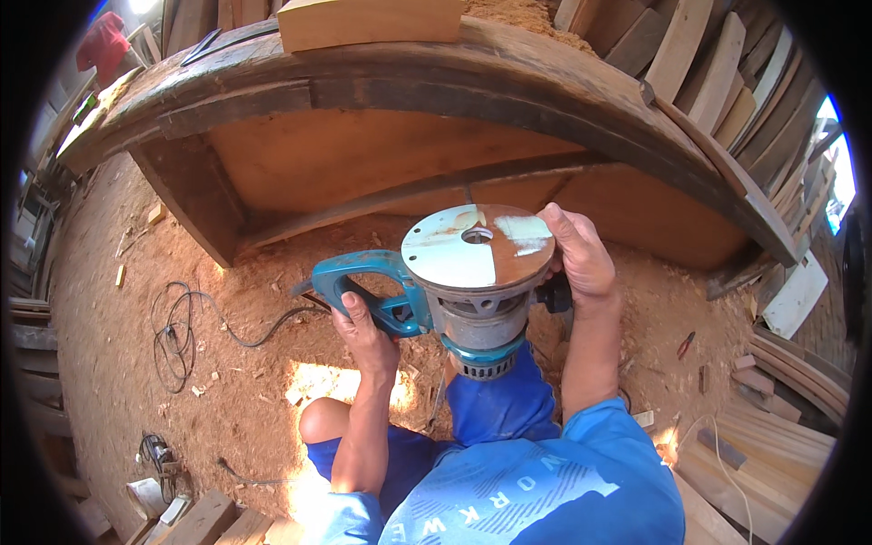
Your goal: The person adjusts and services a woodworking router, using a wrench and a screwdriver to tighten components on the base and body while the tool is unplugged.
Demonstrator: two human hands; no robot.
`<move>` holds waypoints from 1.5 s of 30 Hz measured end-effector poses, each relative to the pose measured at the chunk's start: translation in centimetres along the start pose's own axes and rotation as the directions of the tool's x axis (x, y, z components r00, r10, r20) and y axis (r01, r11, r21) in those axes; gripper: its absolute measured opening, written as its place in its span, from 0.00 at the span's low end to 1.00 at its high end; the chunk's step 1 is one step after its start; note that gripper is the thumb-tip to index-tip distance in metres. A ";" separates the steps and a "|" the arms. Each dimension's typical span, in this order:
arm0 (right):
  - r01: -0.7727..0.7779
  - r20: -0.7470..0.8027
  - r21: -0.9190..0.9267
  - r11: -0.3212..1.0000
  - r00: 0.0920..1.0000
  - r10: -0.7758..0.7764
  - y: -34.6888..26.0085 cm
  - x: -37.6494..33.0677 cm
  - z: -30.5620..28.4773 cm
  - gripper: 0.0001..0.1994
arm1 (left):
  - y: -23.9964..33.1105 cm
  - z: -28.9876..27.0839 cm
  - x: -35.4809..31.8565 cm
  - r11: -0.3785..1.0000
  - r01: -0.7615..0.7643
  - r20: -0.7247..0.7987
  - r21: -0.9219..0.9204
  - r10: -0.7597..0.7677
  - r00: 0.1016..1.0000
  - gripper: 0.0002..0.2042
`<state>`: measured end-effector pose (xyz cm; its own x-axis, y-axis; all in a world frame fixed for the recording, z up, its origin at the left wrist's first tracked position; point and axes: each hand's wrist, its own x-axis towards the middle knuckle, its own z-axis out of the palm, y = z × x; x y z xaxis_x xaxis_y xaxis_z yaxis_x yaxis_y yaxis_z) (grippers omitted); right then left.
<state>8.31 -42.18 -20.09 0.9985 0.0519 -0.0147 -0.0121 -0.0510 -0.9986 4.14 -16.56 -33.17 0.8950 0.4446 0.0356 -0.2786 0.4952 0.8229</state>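
A teal and grey wood router (477, 322) is held up in front of me with its base facing upward. Its round base plate (450, 259) is part white and part brown, with a hole near the middle. My left hand (366, 338) is wrapped round the teal loop handle on the left side. On the other side my right hand (581, 254) grips the plate's edge, thumb along the rim, near a black knob (554, 293). Fingers beneath the plate are hidden. Whether a bit sits in the hole I cannot tell.
Ahead stands a wooden workbench (363, 77) with a wood block (368, 23) on top. A black cord (263, 341) runs from the handle to coils on the sawdust-covered floor (118, 363). Red-handled pliers (686, 345) lie at right. Boards (718, 73) lean at the far right.
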 end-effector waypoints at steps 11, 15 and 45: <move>0.059 0.041 -0.037 0.998 0.997 -0.057 1.3 1.2 -0.4 0.23 | -1.0 -2.1 0.5 0.990 0.090 -0.001 0.111 -0.090 0.996 0.12; 0.066 0.013 -0.037 0.997 0.998 -0.065 1.8 1.3 -0.7 0.26 | -0.8 -1.7 0.3 0.989 0.095 0.017 0.116 -0.098 0.995 0.12; 0.138 0.008 0.050 0.989 0.990 -0.139 2.5 -0.1 -2.0 0.33 | 3.0 1.5 1.0 0.911 -0.145 0.171 0.386 0.084 0.982 0.08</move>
<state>8.29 -44.30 -22.52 0.9901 0.0669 0.1236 0.1234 0.0066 -0.9923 4.76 -15.76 -29.81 0.9149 0.3501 0.2009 -0.2493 0.0986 0.9634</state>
